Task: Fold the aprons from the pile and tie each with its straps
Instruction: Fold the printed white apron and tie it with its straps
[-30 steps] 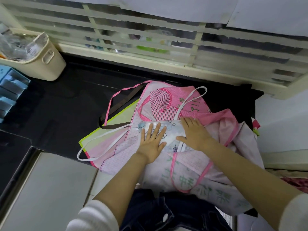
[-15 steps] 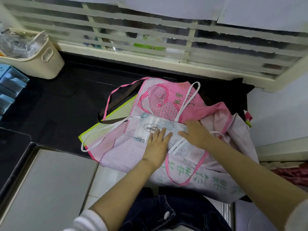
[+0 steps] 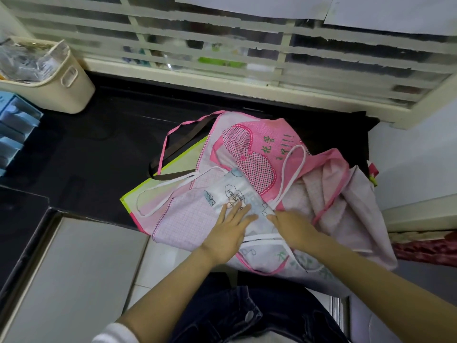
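Apron [image 3: 233,191] partly under left hand [image 3: 228,231]

Cream bin [image 3: 65,91] of clear wrappers [image 3: 29,61] far-left on black counter [image 3: 99,144], below barred window [image 3: 247,55].

Home kitchen, prob.: black counter [image 3: 111,134], barred window [image 3: 222,45], cream bin [image 3: 61,95].
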Demonstrator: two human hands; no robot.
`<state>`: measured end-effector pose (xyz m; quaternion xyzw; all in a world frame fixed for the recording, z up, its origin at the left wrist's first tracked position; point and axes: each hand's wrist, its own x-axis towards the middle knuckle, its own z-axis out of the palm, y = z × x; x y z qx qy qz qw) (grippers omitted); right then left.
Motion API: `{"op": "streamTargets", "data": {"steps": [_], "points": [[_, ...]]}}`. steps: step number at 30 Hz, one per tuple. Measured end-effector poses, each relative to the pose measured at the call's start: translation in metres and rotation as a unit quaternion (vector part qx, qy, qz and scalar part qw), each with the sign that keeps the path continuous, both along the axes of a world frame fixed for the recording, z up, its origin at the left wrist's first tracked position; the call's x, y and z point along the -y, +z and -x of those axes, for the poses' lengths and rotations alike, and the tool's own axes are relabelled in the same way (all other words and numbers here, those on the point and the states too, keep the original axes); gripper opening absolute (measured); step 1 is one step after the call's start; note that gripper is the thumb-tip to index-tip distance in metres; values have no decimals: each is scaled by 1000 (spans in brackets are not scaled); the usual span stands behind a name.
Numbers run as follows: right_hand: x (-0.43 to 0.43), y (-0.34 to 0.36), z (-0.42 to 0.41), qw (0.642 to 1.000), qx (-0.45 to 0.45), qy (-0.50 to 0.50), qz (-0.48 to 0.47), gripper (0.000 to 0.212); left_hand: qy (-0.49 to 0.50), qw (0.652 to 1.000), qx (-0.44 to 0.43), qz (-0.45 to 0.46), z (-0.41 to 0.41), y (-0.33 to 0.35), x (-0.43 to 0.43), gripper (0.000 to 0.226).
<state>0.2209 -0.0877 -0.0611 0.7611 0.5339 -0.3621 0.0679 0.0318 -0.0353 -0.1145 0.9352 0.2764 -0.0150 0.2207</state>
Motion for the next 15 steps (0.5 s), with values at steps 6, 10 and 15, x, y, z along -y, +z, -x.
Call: {"op": "streamTargets", "data": {"steps": [6, 10, 15], "points": [[16, 1, 4, 997, -36, -59, -36, 37, -8, 999, 7, 33, 3, 3, -2, 51], [14, 12, 6, 986, -111, -112, -49, 29, -1, 999, 1, 46, 2, 8, -3, 57], [6, 17, 1, 988, -93, -120, -32, 30, -16, 999, -34, -5, 1, 21, 1, 71]]}}
